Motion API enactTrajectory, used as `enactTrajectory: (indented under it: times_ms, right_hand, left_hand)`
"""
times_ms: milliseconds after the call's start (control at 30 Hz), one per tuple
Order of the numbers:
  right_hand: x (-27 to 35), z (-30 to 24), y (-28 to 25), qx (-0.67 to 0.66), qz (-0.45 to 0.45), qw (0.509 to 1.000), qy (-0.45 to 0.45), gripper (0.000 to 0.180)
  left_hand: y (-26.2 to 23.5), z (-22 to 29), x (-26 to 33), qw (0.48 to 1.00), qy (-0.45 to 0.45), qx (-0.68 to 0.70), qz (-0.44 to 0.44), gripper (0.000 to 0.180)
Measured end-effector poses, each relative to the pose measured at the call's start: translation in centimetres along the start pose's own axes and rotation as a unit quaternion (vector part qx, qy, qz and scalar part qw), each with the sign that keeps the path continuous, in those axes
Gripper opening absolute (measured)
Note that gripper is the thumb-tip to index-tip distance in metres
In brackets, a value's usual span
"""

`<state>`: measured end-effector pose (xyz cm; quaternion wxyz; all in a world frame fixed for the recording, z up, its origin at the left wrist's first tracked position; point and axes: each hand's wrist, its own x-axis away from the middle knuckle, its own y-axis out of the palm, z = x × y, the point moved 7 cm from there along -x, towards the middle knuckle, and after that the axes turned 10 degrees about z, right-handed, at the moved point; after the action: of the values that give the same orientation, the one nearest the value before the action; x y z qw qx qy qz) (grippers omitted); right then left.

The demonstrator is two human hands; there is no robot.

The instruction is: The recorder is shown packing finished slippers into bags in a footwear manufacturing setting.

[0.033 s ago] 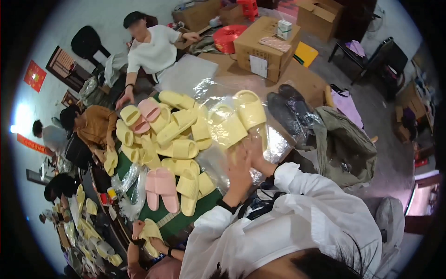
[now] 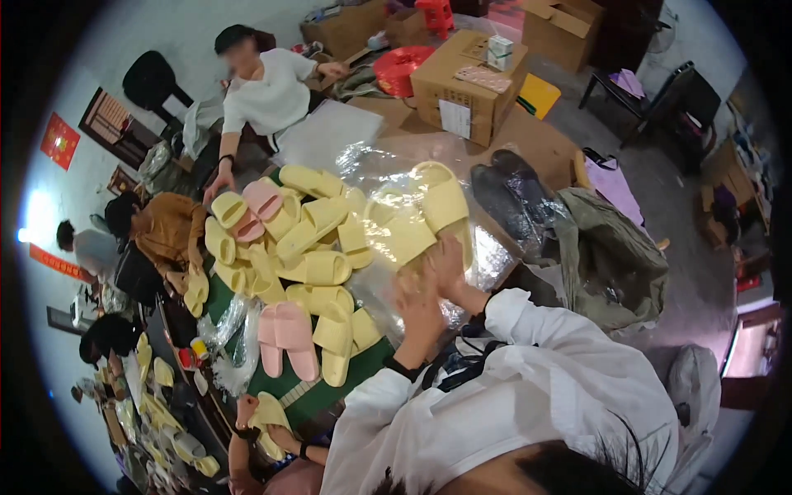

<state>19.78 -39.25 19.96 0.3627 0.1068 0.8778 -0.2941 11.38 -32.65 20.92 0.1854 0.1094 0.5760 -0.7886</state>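
A pair of yellow slippers (image 2: 444, 196) lies in a clear plastic bag (image 2: 492, 241) on the table in front of me. At the near end of the pair, my right hand (image 2: 450, 266) rests with its fingers stretched over the bagged slipper. My left hand (image 2: 418, 307) is just beside it, nearer to me, fingers extended against the plastic. Glare and the overlapping hands partly hide the fingertips. Left of the bag, loose yellow slippers (image 2: 314, 226) form a heap. Pink slippers (image 2: 290, 326) lie at its near side, with another pink pair (image 2: 263, 199) on top.
Dark bagged slippers (image 2: 505, 194) and an olive sack (image 2: 615, 256) lie to the right. A cardboard box (image 2: 466, 87) stands at the far side near a red roll (image 2: 402, 69). Other people sit around the table; a co-worker's hands hold a yellow slipper (image 2: 271, 422) at lower left.
My left hand has drawn back slightly toward me, its fingers lower on the bag. My right hand stays by the slippers' near end. The whole view has shifted a little.
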Motion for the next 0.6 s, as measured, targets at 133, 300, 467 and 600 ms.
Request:
enactTrajectory:
  times_ms: [133, 300, 467, 600]
  right_hand:
    - [0.3, -1.1, -0.4, -0.04, 0.021, 0.999, -0.005, 0.019]
    - [0.1, -1.4, 2.3, 0.052, 0.024, 0.998, 0.03, 0.02]
    - [-3.4, 1.4, 6.4, 0.038, -0.235, 0.958, 0.162, 0.026]
    - [1.0, 1.3, 3.8, 0.126, -0.206, 0.97, -0.014, 0.029]
  left_hand:
    - [-1.2, -2.8, 1.2, 0.958, 0.124, -0.019, 0.256, 0.067]
    - [5.3, -6.7, 4.0, 0.883, -0.175, 0.415, -0.131, 0.076]
    - [9.3, -5.0, 5.6, 0.7, -0.312, 0.603, -0.221, 0.082]
    - [6.3, -3.4, 2.4, 0.64, -0.385, 0.645, -0.164, 0.073]
